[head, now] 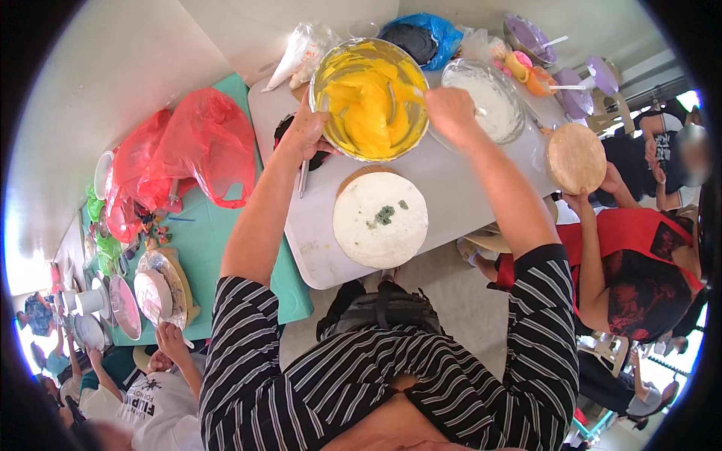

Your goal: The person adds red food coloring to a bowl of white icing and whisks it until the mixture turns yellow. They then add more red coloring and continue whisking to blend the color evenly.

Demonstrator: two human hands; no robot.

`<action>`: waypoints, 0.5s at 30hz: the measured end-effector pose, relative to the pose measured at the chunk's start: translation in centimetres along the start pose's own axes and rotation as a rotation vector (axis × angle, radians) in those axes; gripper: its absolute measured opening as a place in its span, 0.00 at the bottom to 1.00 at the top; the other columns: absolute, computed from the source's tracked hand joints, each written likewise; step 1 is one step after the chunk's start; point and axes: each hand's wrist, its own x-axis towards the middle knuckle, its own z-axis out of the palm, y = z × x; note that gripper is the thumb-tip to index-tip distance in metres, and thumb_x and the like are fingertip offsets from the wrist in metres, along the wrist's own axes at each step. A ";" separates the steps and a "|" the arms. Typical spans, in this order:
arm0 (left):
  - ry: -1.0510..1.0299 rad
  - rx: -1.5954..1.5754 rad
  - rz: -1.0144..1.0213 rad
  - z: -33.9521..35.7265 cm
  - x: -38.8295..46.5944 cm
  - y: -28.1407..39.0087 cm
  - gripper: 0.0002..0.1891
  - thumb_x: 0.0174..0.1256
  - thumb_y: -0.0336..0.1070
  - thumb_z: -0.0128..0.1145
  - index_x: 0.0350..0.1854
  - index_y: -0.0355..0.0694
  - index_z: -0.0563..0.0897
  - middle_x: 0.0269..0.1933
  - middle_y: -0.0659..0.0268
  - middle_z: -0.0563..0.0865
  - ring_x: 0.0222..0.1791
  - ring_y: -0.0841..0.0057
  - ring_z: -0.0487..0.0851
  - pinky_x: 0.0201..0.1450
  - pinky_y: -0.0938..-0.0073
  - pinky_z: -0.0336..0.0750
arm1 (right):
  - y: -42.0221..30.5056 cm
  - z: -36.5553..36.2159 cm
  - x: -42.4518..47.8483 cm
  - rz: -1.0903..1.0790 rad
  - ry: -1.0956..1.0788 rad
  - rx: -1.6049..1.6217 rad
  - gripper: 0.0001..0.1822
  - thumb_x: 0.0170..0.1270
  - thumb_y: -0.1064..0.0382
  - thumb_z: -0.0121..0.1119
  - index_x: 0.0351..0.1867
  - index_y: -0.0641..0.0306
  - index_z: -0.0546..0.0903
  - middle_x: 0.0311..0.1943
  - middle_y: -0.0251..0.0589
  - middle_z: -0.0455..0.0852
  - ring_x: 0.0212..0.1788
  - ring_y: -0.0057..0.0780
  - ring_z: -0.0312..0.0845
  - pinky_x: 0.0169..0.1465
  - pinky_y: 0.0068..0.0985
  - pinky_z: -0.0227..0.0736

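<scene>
My left hand (310, 134) grips the left side of a metal mixing bowl (416, 128), which tilts toward me above the table. Thick yellow icing (361, 115) coats the inside. At the right rim, my right hand (453, 114) is closed around a tool, probably a spatula (407, 93); its working end is smeared with icing and its handle is mostly hidden in my fist. Nearer to me, a round white-iced cake (383, 237) with green patches on top sits on a round wooden board (351, 178).
Right of the bowl stands a clear bowl of white cream (499, 107). A filled piping bag (302, 53) and a blue plastic bag (448, 39) lie behind. Red plastic bags (206, 144) cover part of the green table (225, 237). At right, a person holds a wooden disc (575, 159).
</scene>
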 end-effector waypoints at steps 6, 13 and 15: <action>0.073 -0.007 0.001 0.6 0.0 -0.9 0.41 0.59 0.24 0.41 0.72 0.63 0.42 0.60 0.49 0.72 0.34 0.55 0.86 0.24 0.60 0.85 | -3.2 1.8 -1.9 -0.128 -0.144 0.385 0.12 0.59 0.62 0.52 0.40 0.54 0.85 0.35 0.46 0.86 0.39 0.46 0.83 0.41 0.40 0.76; 0.007 0.040 -0.028 -0.2 -0.4 -1.7 0.40 0.59 0.23 0.41 0.72 0.58 0.42 0.59 0.50 0.72 0.37 0.55 0.86 0.24 0.59 0.86 | -0.9 -1.7 1.9 -0.113 0.258 -0.053 0.10 0.60 0.63 0.52 0.35 0.58 0.85 0.30 0.47 0.86 0.35 0.42 0.85 0.35 0.40 0.77; -0.025 0.016 -0.006 0.7 -0.2 -1.8 0.39 0.59 0.23 0.41 0.72 0.58 0.43 0.59 0.51 0.73 0.39 0.55 0.86 0.24 0.58 0.86 | -0.1 0.2 1.6 -0.100 0.321 -0.041 0.10 0.59 0.63 0.52 0.33 0.57 0.85 0.28 0.45 0.86 0.34 0.41 0.85 0.34 0.40 0.77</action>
